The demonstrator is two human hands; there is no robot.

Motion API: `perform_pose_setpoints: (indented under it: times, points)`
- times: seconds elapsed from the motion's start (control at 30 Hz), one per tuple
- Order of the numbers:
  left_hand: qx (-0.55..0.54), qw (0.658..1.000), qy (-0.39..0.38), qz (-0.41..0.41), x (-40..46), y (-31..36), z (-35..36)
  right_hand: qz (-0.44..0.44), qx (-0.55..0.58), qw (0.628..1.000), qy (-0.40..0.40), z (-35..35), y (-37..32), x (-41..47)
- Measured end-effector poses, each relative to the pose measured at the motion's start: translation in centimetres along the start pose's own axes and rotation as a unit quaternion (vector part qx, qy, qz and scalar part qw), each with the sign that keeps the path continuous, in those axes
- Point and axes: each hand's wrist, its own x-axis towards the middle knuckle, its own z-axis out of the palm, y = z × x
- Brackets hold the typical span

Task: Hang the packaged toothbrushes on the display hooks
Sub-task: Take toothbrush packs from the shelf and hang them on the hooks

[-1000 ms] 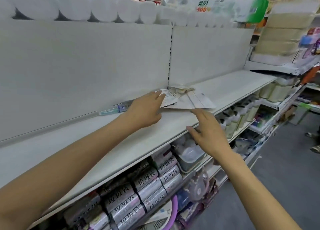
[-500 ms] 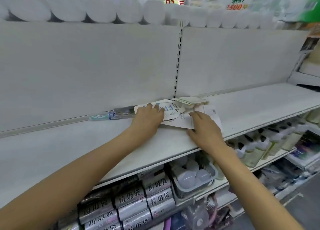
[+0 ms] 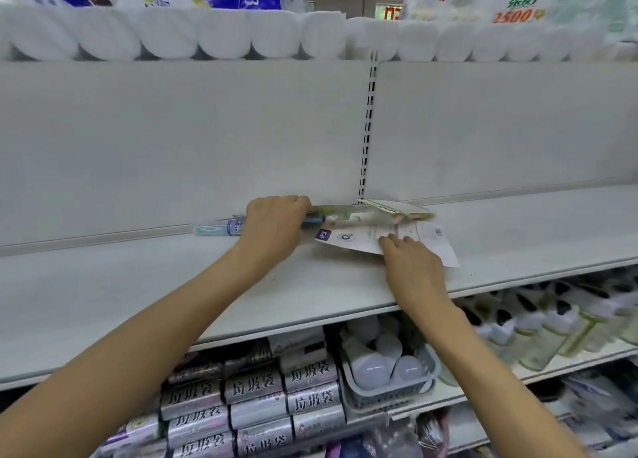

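Several packaged toothbrushes lie in a loose pile on the white shelf (image 3: 138, 285), against the back panel near the slotted upright (image 3: 367, 123). My left hand (image 3: 276, 223) curls round one toothbrush pack (image 3: 221, 229), whose teal end sticks out to the left. My right hand (image 3: 411, 261) lies on a flat white card pack (image 3: 359, 238) with a purple corner, its fingers bent on the card's near edge. More packs (image 3: 393, 209) are stacked behind it. No display hooks are in view.
Rows of white tissue rolls (image 3: 172, 36) line the shelf above. Below are wrapped bag rolls (image 3: 255, 402), a grey basket of light bulbs (image 3: 386, 371) and bottles (image 3: 552, 326) to the right.
The view has swung left and squared up to the shelf. My left hand has moved back to the pack by the back panel. My right hand has slid onto the white card pack.
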Motion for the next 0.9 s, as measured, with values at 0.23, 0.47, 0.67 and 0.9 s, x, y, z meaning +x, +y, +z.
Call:
perform_pose_setpoints:
  times: [0.23,0.47,0.67,0.9]
  points:
    - [-0.179,0.965,0.09,-0.166,-1.1,-3.2,-1.2,0.012,0.144,0.985,0.096,0.0,1.1,-0.4]
    - [-0.412,0.864,0.147,-0.249,-3.9,-6.6,-3.8,0.063,0.343,0.923,0.164,-1.4,-0.9,-0.4]
    - [-0.506,0.792,0.184,-0.287,-7.7,-9.8,-5.3,0.055,0.586,0.786,0.19,-3.6,-4.4,0.0]
    - [-0.527,0.755,0.202,-0.334,-14.4,-14.6,-6.9,0.014,0.668,0.722,0.177,-6.3,-10.0,0.5]
